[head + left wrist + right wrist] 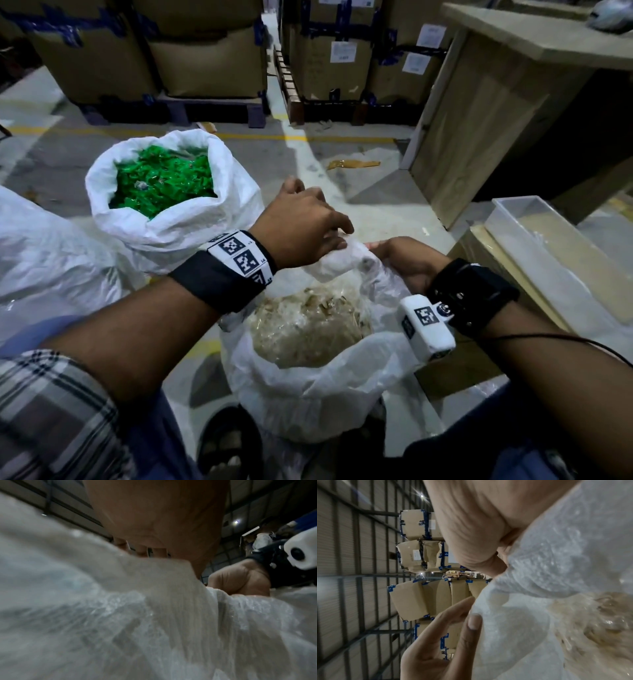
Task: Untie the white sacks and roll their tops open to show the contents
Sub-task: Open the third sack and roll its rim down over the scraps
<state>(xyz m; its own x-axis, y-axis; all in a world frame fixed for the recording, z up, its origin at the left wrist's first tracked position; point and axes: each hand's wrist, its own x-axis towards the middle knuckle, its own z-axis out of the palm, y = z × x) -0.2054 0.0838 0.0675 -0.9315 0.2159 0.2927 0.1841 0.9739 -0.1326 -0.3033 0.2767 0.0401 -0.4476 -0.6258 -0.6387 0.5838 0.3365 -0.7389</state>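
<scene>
Both hands are busy at the far rim of the nearer white woven plastic sack [318,394], which stands on the grey concrete floor [359,161] right in front of the person. Reaching across from the plaid-sleeved arm, the left hand [301,229] has its fingers curled down over a rolled bunch of the sack's top edge, pinching it from above. Palm up from the other side, the right hand [404,260] has its thumb and fingers closed on the same roll of fabric. Inside the open mouth lies a heap of pale brownish scraps [308,329] under a clear liner. Just behind and to the left stands a second white woven sack [178,222], top already rolled down, full of bright green plastic pieces [161,181]. A third white sack [44,253] bulges in at the left edge. Taped brown cardboard cartons [212,65] sit on pallets beyond, and a light wooden counter [496,102] stands to the right.
</scene>
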